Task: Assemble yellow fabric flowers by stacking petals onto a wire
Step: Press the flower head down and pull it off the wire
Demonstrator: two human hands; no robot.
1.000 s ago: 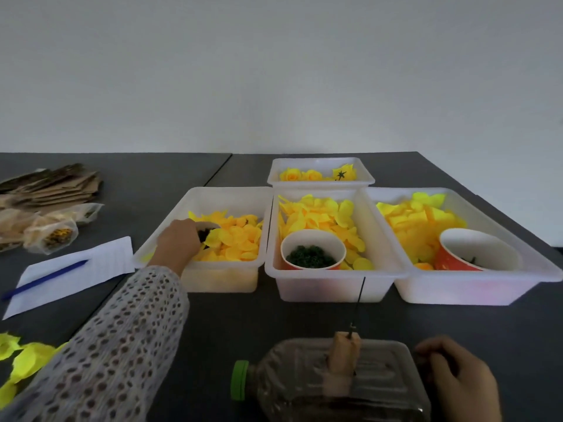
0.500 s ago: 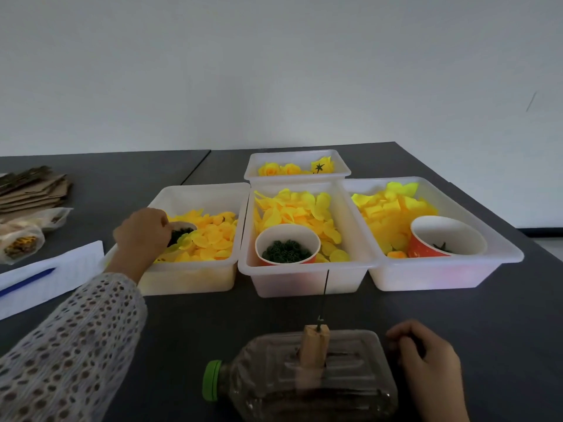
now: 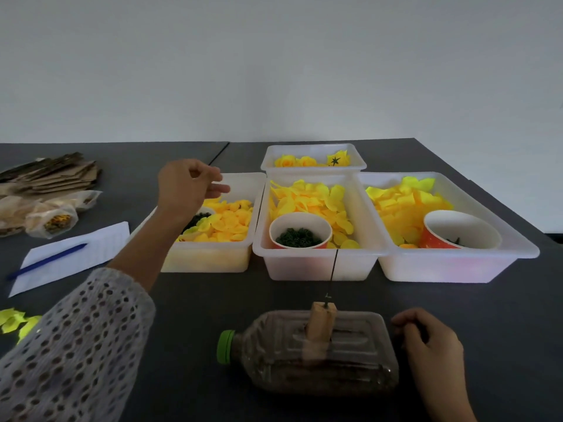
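A thin dark wire stands upright from a wooden block set in a clear plastic bottle lying on its side. A small green piece sits low on the wire. My left hand hovers above the left tray of yellow petals. Its thumb and forefinger are together and the other fingers are extended; anything between them is too small to see. My right hand rests on the table, its loosely curled fingers against the bottle's base.
The middle tray holds petals and a cup of green pieces. An orange cup stands among petals in the right tray. Finished flowers lie in the back tray. Paper with a pen, bags and loose petals lie left.
My left hand has lifted out of the small cup in the left tray and now hangs above the tray. My right hand has stayed by the bottle.
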